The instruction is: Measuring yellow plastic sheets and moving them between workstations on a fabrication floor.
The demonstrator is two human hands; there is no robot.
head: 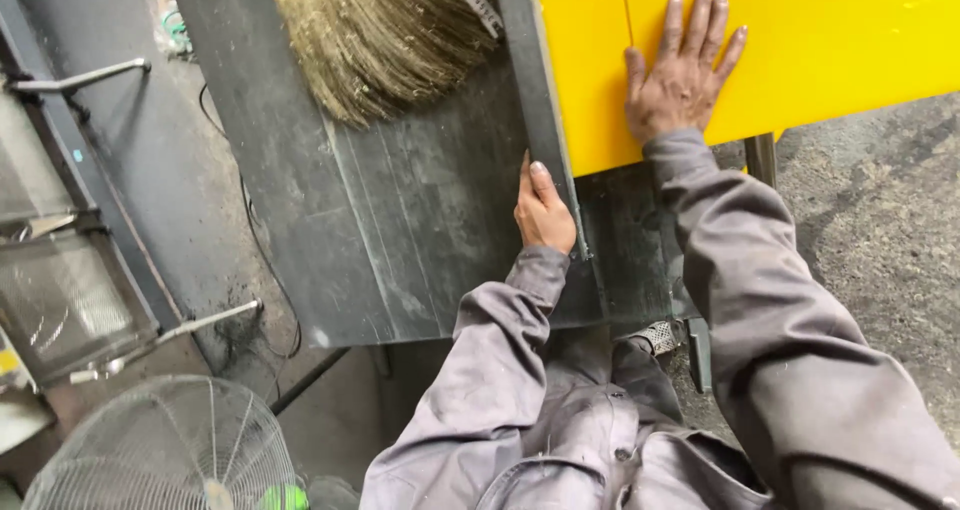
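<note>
A bright yellow sheet panel (830, 40) lies across the top right of a dark metal table (400, 220). My right hand (682, 70) rests flat on the yellow panel with fingers spread. My left hand (543, 208) grips a narrow grey metal strip (535, 80) that runs along the panel's left edge, thumb lying up along the strip. Both arms wear grey work sleeves.
A straw broom head (385, 35) lies on the table at the top. A wire-guarded fan (165, 450) stands at the bottom left. Metal frames with handles (80, 75) line the left side. Rough concrete floor (880, 220) lies to the right.
</note>
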